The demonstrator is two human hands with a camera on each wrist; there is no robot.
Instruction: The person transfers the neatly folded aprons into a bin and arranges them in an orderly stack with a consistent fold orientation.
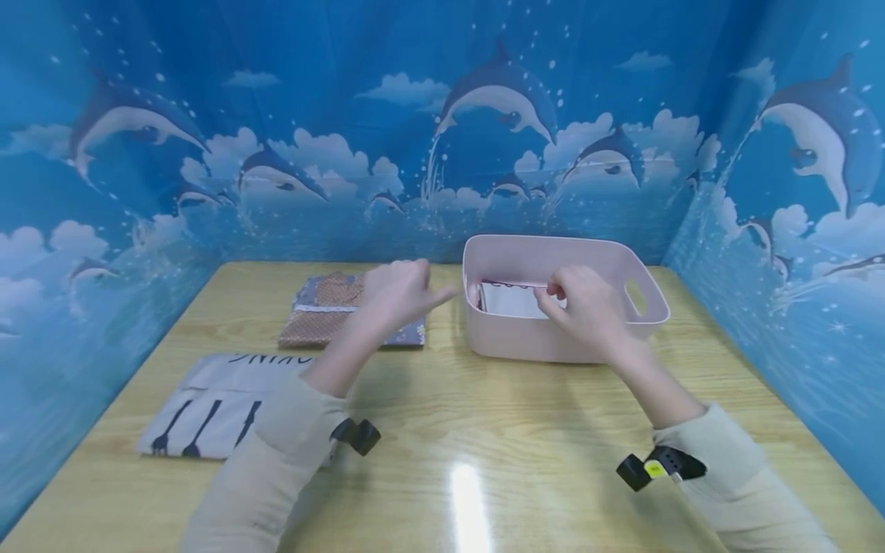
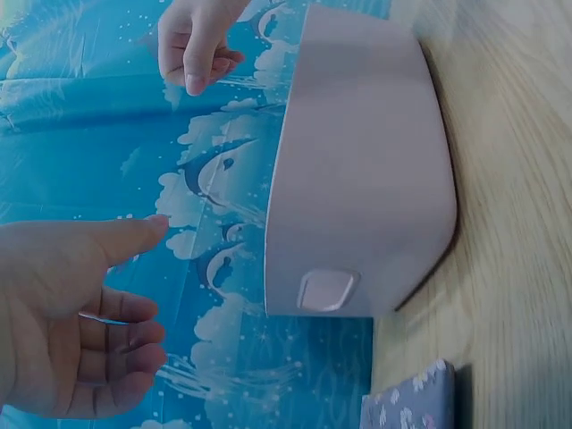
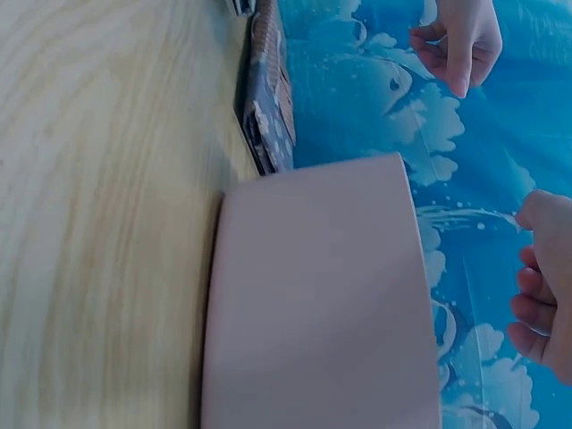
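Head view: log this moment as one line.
left hand: empty, raised | right hand: empty, raised by pink bin | white item: inside bin | brown floral fabric: left of bin | printed white fabric: front left

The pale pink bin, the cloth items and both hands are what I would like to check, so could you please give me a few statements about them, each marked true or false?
1. A white item lies inside the pale pink bin. True.
2. The right hand is gripping the pale pink bin. False: it is held apart from it and holds nothing.
3. The white printed cloth lies on the table, partly hidden by the left arm in the head view. True.
4. The patterned cloth item is in the pale pink bin. False: it lies on the table, to the left of it.
5. The left hand holds nothing. True.
6. The two hands touch each other. False: they are apart.
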